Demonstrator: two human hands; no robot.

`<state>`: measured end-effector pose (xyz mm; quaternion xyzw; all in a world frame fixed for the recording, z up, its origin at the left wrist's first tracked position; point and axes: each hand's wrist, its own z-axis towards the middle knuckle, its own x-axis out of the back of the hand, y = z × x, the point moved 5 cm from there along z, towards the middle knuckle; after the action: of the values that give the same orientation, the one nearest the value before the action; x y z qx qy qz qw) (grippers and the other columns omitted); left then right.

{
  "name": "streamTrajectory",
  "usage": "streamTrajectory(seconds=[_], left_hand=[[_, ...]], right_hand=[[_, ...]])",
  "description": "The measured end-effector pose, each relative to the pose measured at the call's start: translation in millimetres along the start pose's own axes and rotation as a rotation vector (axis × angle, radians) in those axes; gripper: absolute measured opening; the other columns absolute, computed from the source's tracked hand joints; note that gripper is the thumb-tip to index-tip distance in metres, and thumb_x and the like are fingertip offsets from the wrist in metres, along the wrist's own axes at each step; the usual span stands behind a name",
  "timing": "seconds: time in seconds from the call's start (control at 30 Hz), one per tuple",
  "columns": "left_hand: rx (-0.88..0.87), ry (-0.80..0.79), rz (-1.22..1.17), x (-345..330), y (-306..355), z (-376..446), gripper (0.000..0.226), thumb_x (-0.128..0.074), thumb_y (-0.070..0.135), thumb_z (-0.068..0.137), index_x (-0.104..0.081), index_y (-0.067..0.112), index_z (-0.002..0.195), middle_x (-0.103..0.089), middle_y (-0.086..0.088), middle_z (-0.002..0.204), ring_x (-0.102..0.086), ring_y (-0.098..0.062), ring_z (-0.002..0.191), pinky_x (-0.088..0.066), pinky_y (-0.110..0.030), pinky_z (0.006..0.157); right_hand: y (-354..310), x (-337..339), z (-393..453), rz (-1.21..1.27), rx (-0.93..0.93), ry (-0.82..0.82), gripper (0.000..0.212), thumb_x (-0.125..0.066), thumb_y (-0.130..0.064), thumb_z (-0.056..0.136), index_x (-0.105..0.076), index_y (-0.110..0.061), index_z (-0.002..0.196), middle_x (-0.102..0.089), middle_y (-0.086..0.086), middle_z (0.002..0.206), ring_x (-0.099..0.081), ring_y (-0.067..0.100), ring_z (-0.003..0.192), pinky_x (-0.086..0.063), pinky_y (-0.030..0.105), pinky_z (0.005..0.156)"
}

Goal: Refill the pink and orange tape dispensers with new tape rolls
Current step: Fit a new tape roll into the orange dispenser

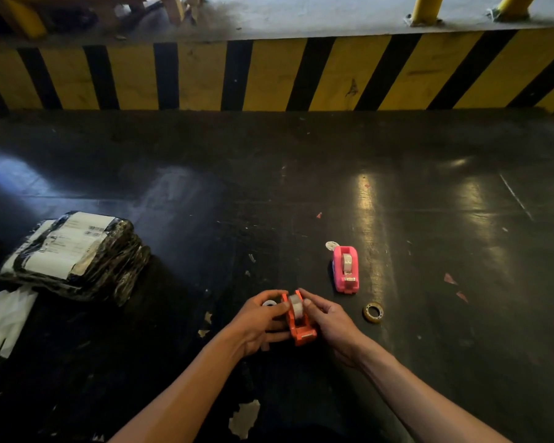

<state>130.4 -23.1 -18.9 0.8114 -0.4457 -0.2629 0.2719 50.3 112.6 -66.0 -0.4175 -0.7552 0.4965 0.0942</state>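
The orange tape dispenser [299, 321] is held low in the middle of the view, just above the dark floor [301, 174], with a pale tape roll [295, 306] seated upright between its side walls and its cutter end turned toward the viewer. It is clasped from the left by the left hand [259, 321], whose fingers wrap its side, and pinched at the top rim by the right hand [330, 324]; a small white ring [269, 303] is seen beside the left thumb. The pink tape dispenser [346, 270], already loaded with a grey roll, stands on the floor just beyond and to the right, with a white round tag [331, 245] at its far corner. A yellowish tape core [374, 312] lies near the right hand. Wrapped black parcels [74, 254] are stacked well apart at the left. Open floor extends forward to the yellow-and-black striped curb [269, 75].
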Motion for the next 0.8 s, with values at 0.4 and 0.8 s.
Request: streamTrajectory(seconds=[0.4, 0.8], left_hand=[[-0.412, 0.13, 0.57, 11, -17, -6, 0.063, -0.074, 0.025, 0.087, -0.042, 0.038, 0.14, -0.049, 0.011, 0.136, -0.053, -0.006, 0.12, -0.051, -0.03, 0.097], [-0.825, 0.056, 1.23, -12, -33, -9, 0.05, -0.063, 0.041, 0.088, -0.051, 0.036, 0.136, -0.057, 0.013, 0.13, -0.048, -0.001, 0.122, -0.041, -0.037, 0.106]], right_hand=[[-8, 7, -32, -0.85, 0.295, -0.018, 0.056, -0.068, -0.033, 0.091, -0.044, -0.038, 0.142, -0.058, -0.015, 0.13, -0.055, -0.004, 0.114, -0.043, 0.021, 0.098], [7, 28, -38, -0.981, 0.163, -0.133, 0.065, -0.07, -0.041, 0.081, -0.033, -0.073, 0.124, -0.054, -0.01, 0.136, -0.052, 0.007, 0.124, -0.042, 0.041, 0.11]])
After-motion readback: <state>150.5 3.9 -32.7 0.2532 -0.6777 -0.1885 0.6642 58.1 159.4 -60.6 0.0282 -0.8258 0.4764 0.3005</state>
